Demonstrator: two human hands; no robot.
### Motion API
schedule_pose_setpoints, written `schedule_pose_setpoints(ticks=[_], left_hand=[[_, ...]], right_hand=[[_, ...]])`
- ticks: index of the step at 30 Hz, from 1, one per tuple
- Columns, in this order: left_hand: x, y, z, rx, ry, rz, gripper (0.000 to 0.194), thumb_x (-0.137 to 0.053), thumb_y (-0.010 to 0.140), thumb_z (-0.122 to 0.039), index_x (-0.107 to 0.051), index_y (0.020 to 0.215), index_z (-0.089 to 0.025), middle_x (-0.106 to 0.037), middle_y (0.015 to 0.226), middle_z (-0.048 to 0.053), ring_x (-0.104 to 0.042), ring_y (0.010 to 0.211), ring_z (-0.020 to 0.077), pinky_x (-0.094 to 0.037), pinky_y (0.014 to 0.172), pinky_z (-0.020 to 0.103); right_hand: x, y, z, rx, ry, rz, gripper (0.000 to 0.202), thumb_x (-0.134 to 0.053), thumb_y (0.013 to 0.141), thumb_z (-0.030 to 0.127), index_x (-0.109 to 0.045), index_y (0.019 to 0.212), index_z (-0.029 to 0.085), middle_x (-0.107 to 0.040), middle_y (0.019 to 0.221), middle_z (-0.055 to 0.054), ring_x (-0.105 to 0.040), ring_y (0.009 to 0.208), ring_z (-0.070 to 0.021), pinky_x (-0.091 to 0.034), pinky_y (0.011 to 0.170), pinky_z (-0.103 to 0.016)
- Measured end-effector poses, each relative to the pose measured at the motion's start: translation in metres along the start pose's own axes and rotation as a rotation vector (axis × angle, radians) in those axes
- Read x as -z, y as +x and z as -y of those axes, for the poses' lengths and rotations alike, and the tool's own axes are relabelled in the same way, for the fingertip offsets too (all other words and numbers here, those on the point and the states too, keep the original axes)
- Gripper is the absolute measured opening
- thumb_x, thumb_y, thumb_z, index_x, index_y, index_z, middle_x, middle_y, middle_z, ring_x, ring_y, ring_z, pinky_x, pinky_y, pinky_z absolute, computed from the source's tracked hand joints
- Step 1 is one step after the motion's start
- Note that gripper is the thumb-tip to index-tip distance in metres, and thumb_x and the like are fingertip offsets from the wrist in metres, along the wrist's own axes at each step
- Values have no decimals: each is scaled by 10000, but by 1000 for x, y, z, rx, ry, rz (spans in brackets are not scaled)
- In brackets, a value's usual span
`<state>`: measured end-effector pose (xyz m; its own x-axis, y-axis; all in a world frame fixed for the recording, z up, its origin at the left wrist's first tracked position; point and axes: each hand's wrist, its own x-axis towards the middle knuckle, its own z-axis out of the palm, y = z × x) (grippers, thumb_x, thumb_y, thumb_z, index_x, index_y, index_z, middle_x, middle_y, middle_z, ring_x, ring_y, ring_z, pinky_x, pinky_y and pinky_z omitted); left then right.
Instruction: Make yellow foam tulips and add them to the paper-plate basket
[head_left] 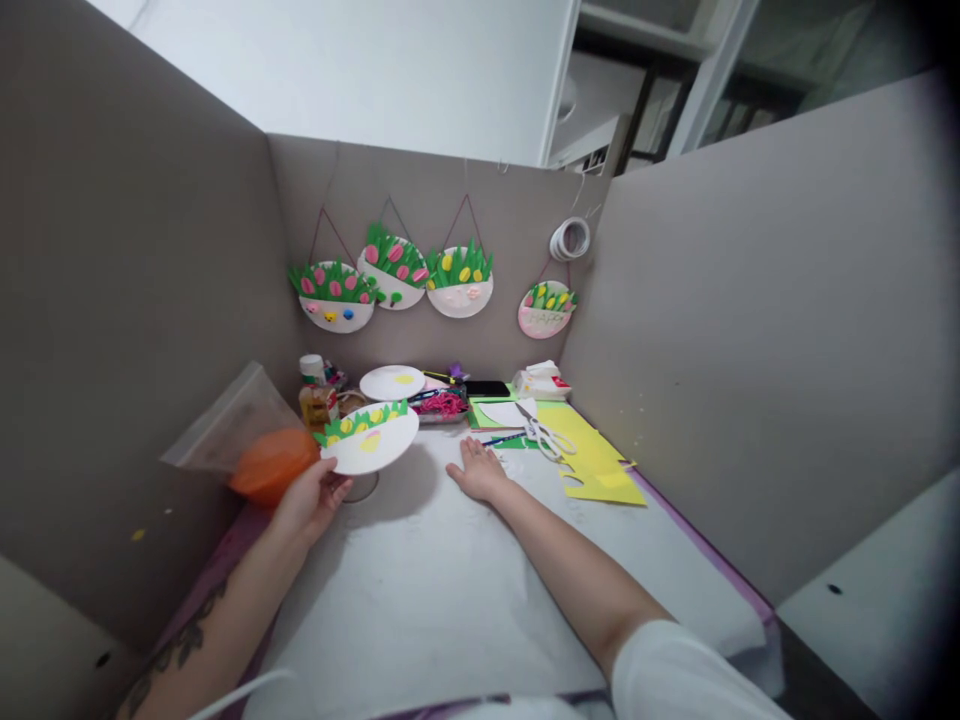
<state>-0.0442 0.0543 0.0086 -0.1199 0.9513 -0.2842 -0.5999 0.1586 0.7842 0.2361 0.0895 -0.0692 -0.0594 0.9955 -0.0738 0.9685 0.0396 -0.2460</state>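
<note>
The left hand (311,495) grasps the edge of a white paper plate (375,450), which carries green paper grass and yellow paper shapes. The plate is lifted a little and tilted, at the left part of the table. The right hand (478,470) holds nothing; it lies with the palm down and the fingers spread on the white table cover (442,590).

Near the right hand there are white-handled scissors (547,436), a blue pen (506,438) and a cut yellow sheet (604,465). Beside the left hand, an orange object (274,465) is inside a clear zip bag (240,410). Behind the held plate stand bottles (311,370), with another white plate (392,382), pink cord (440,403) and a black phone (487,388) farther along. Purple cloth (712,550) shows at the table's side.

Grey panels (427,350) enclose the table on three sides. On the back one hang four decorated half-plate baskets (460,300) and, at the right, rolls of white tape (570,239). Above the panels there is a white wall (360,70), and at the upper right a framed opening (600,110) shows another part of the room.
</note>
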Motion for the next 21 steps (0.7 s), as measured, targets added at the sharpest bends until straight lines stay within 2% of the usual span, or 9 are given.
schedule_pose_setpoints(ticks=[4,8,10,13,15,17,21], left_hand=[[0,-1,2,22,6,0,148,-454,812,-29,-582,800,-101,-634,629,9,-580,451,69,-515,397,147],[-2,-3,2,22,7,-5,147,-451,813,-34,-578,797,-107,-630,621,7,-575,450,69,-511,396,144],[-3,-4,1,30,11,-15,145,-451,811,-36,-577,796,-106,-625,609,8,-568,443,68,-509,394,142],[-5,-5,1,44,6,-26,141,-462,803,-41,-584,827,-107,-622,609,10,-566,448,70,-508,400,141],[-5,-6,1,50,-1,-37,153,-471,798,-46,-589,868,-113,-622,616,11,-567,456,72,-507,403,139],[-5,-6,1,55,-5,-50,172,-475,795,-51,-590,904,-120,-620,619,11,-563,457,71,-503,404,136],[-5,-6,3,69,-3,-58,188,-486,788,-54,-588,932,-120,-619,636,15,-559,461,71,-504,411,139]], right_hand=[[2,-18,-5,-44,-20,8,860,-280,816,633,-152,1415,30,-106,1482,-175,-81,1365,-290,-104,1076,-410],[7,-34,-5,-238,-46,-59,924,-379,773,644,-240,1370,-49,-245,1415,-268,-183,1325,-362,-180,1043,-434],[16,-40,-9,-200,-36,-85,831,-404,786,606,-351,1329,-21,-335,1374,-261,-273,1291,-348,-230,1022,-413],[37,-43,-26,-34,3,-140,497,-367,864,451,-534,1215,141,-501,1286,-137,-440,1188,-243,-330,949,-306],[53,-40,-45,-101,-9,-184,373,-347,883,311,-600,1133,197,-600,1161,-97,-536,1067,-204,-381,869,-268],[66,-33,-67,-183,-41,-198,348,-374,852,211,-639,1073,163,-630,1081,-142,-561,1017,-241,-396,834,-303],[74,-14,-98,-211,-75,-147,290,-500,732,115,-704,936,149,-665,970,-161,-593,954,-270,-418,800,-310]])
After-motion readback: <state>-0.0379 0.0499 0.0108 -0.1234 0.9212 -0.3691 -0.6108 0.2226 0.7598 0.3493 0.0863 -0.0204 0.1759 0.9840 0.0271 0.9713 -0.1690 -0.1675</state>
